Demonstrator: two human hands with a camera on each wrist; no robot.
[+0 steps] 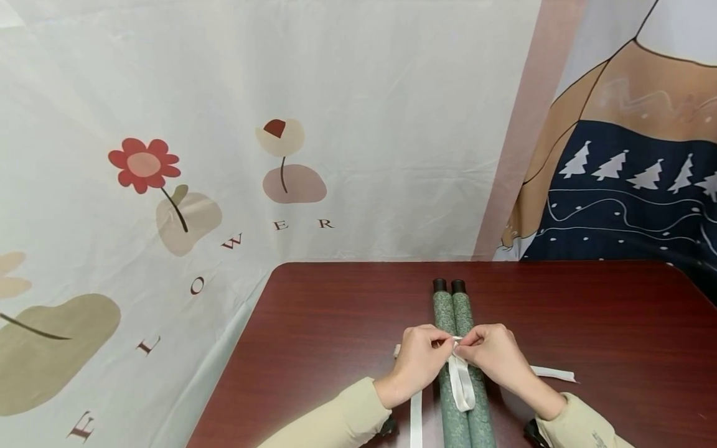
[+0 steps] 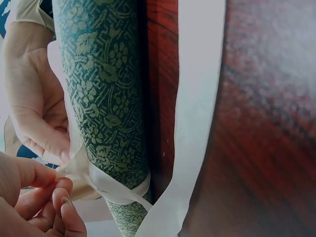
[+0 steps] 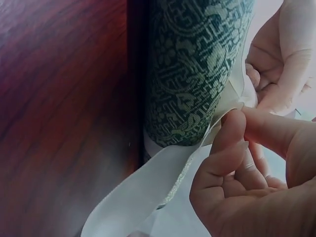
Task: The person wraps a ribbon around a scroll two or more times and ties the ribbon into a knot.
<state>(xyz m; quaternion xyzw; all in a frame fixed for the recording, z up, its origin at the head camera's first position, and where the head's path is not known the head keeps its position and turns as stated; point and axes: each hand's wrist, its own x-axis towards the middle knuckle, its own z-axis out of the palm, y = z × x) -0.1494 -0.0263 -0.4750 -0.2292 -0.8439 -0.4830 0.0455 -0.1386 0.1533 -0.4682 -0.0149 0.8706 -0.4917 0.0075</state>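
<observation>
Two scrolls in green flower-patterned cloth, a left one (image 1: 444, 308) and a right one (image 1: 462, 309), lie side by side with black end knobs pointing away. A white ribbon (image 1: 462, 389) goes round them, and a loop of it hangs over their top. My left hand (image 1: 417, 358) pinches the ribbon between thumb and index finger above the scrolls. Close beside it, my right hand (image 1: 495, 350) pinches the ribbon too, its other fingers curled in the right wrist view. Crossed ribbon bands (image 2: 118, 190) show against the green cloth in the left wrist view. The fingers partly hide the knot area.
One ribbon tail (image 1: 416, 420) runs down the table left of the scrolls; another ribbon end (image 1: 553, 373) lies to the right. The dark red wooden table (image 1: 336, 311) meets a printed flower cloth (image 1: 392, 124) at its back edge.
</observation>
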